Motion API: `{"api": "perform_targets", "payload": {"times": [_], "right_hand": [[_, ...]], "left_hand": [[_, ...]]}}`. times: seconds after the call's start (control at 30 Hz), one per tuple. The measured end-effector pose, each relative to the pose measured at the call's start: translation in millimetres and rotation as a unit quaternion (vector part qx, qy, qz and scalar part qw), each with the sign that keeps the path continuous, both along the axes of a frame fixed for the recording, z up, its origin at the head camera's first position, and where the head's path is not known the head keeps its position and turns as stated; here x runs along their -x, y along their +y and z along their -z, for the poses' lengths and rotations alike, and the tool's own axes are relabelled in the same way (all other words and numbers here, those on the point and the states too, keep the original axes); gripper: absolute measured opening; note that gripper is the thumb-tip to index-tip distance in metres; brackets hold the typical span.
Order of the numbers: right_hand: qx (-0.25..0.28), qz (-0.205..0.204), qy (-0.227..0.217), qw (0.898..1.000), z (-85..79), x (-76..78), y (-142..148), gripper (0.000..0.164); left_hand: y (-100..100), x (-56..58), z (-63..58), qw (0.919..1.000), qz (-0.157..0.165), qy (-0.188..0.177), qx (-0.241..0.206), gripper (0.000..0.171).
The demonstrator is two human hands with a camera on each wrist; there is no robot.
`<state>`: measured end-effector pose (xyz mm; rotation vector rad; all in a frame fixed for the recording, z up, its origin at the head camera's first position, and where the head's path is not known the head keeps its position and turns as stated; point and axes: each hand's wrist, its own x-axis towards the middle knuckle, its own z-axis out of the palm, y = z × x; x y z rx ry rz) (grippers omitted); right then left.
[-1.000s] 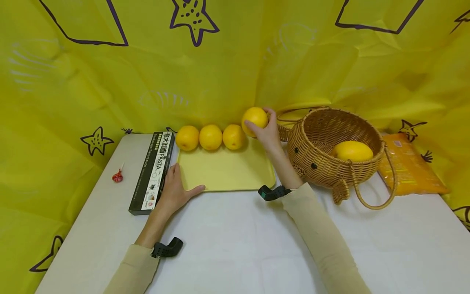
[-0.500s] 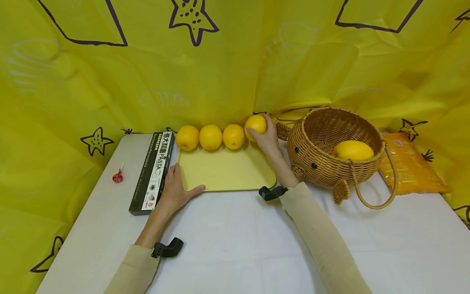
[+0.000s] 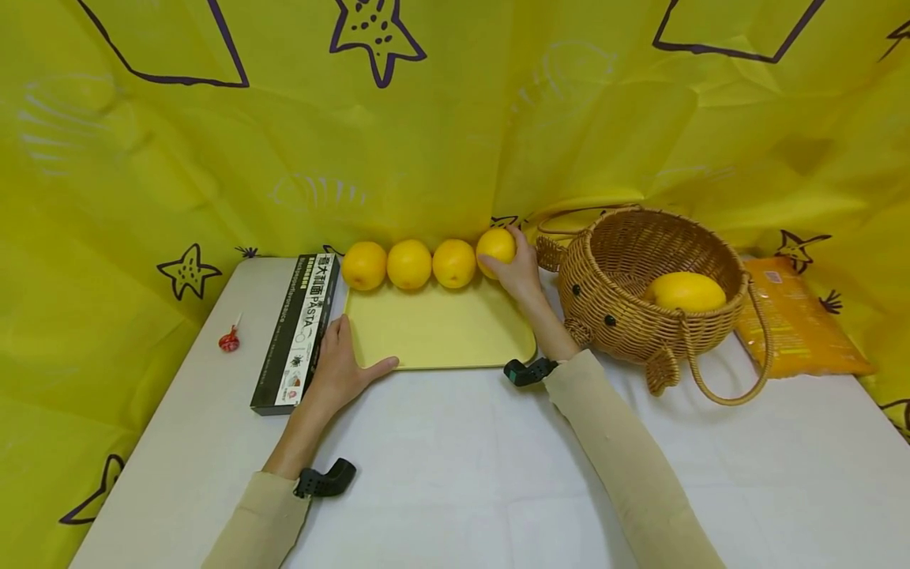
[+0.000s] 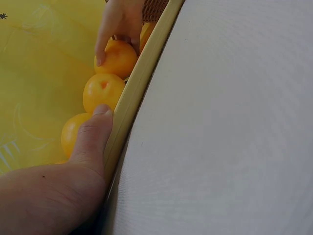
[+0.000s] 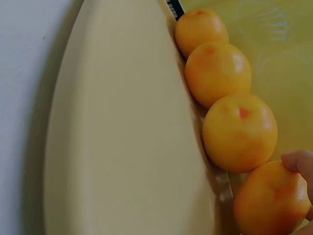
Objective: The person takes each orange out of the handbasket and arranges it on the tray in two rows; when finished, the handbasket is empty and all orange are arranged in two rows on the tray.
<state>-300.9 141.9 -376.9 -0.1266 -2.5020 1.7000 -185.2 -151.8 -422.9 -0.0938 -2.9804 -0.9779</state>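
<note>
Item: fourth orange (image 3: 495,245), centre of frame, ending the row along the tray's (image 3: 441,332) far edge. We log the right hand (image 3: 522,269) cupping it from the right; left hand (image 3: 341,367) lies flat at the tray's lower-left corner, farther off.

black box (image 3: 295,332), lid: white lettering, "PASTA" legible beside large Chinese characters | same lid: smaller print, too fine to read | orange packet (image 3: 796,316): label too blurred to read
</note>
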Motion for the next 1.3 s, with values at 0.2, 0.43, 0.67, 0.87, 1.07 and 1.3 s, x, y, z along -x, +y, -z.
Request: {"api": "perform_targets", "payload": {"times": [0.2,0.43,0.67,0.87,1.07,1.3], "right_hand": [[-0.003,-0.005,-0.013,1.0,1.4,-0.9,3,0.078],[-0.027,-0.014,-0.017,0.999,3.9,-1.6,4,0.079],[-0.045,-0.028,-0.015,0.998,3.9,-2.6,6,0.083],[-0.097,-0.048,0.046,0.993,-13.6,-16.6,2,0.083],[-0.122,-0.127,0.136,0.975,-62.7,-56.4,1,0.073],[-0.087,-0.154,0.133,0.975,-86.2,-86.1,23,0.065]], "left_hand": [[2,-0.1,-1.9,1.0,0.003,0.001,0.002,0.116],[3,-0.5,-2.2,1.0,0.006,0.0,-0.004,0.117],[2,-0.3,-3.0,1.0,0.007,0.002,0.001,0.119],[1,-0.1,-2.7,1.0,0.004,-0.002,-0.004,0.119],[1,-2.0,-1.9,0.9999,0.003,-0.015,-0.004,0.12],[1,-2.3,-2.8,0.9999,0.004,-0.007,-0.007,0.12]]}}
